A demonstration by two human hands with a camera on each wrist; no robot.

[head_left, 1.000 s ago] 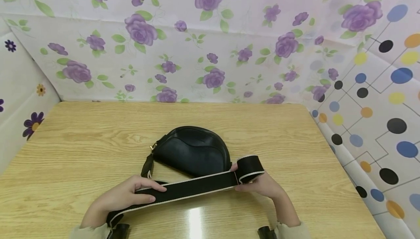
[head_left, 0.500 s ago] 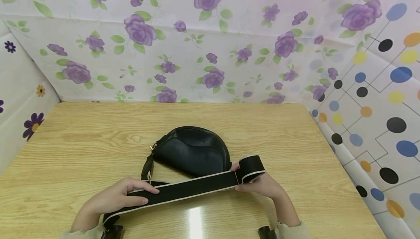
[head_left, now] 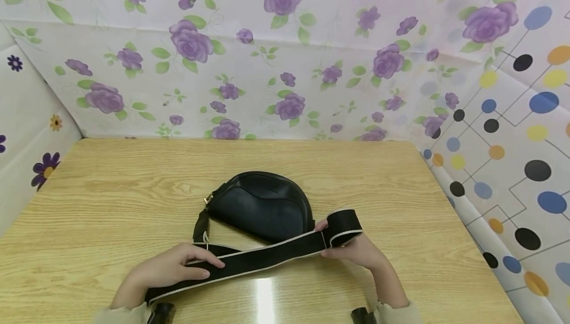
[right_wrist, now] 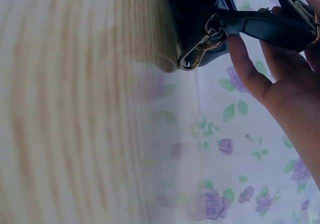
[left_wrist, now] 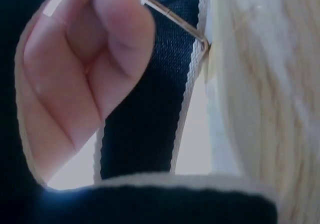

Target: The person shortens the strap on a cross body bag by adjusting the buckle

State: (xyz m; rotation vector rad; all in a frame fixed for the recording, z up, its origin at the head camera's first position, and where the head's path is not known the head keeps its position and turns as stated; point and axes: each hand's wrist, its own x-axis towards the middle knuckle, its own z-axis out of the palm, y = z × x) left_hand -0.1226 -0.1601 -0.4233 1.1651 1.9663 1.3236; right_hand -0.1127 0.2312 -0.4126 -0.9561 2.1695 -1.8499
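Note:
A small black handbag (head_left: 262, 210) with a curved top lies mid-table in the head view. Its wide black strap (head_left: 267, 257), edged in white, runs slightly slack between both hands in front of it. My left hand (head_left: 171, 267) holds the strap with the thumb near its lower edge and fingers behind. Close to those fingers, a thin metal buckle (left_wrist: 175, 17) crosses the strap in the left wrist view. At the other end, my right hand (head_left: 356, 251) grips the strap where it loops into a rolled coil (head_left: 345, 227). A metal clasp (right_wrist: 192, 52) hangs at the bag's side.
The light wooden table (head_left: 133, 180) reaches back to a flower-print sheet (head_left: 249, 86). A dotted sheet (head_left: 512, 165) stands along the right side. Dark wrist-worn devices (head_left: 161, 312) show below both hands.
My left hand shifts left along with the strap, then comes back right. The strap now sags a little more between the hands. The right hand barely moves, and the bag stays put.

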